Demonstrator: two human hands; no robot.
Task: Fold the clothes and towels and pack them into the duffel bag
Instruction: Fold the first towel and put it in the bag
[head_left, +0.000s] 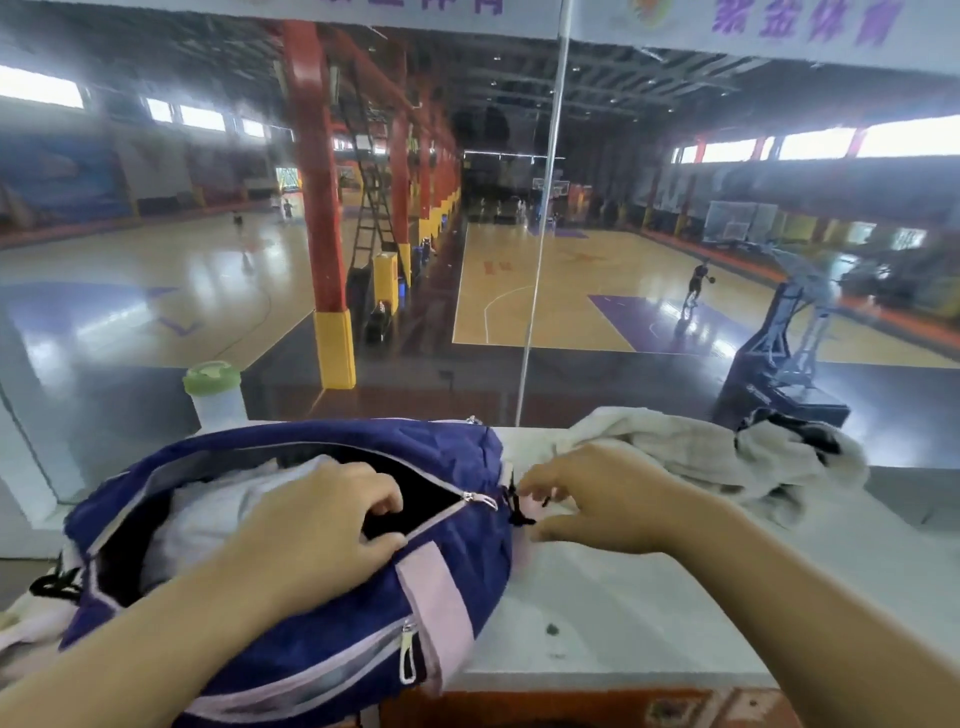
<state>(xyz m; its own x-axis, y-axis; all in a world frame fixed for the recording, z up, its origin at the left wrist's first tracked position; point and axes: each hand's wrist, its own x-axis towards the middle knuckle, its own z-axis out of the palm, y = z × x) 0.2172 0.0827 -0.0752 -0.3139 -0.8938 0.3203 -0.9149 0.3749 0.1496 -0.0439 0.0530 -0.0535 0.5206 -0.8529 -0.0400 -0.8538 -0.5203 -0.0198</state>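
A purple duffel bag (322, 639) with pink trim lies on the white ledge (649, 613), its top zipper open. Pale folded cloth (208, 514) shows inside the opening. My left hand (317, 525) rests on the bag's near edge, fingers curled over the lip of the opening just left of the zipper pull (480, 500). My right hand (597, 499) hovers at the bag's right end with fingers spread, close to a black cord (519, 512); I cannot tell whether it touches the cord. A crumpled white towel (691, 457) with a dark garment (795, 431) on it lies at the right.
A white bottle with a green lid (213, 389) stands behind the bag at the left. A glass pane (545, 208) rises from the ledge's far edge, with a basketball hall beyond. A light cloth (26, 623) lies by the bag's left end.
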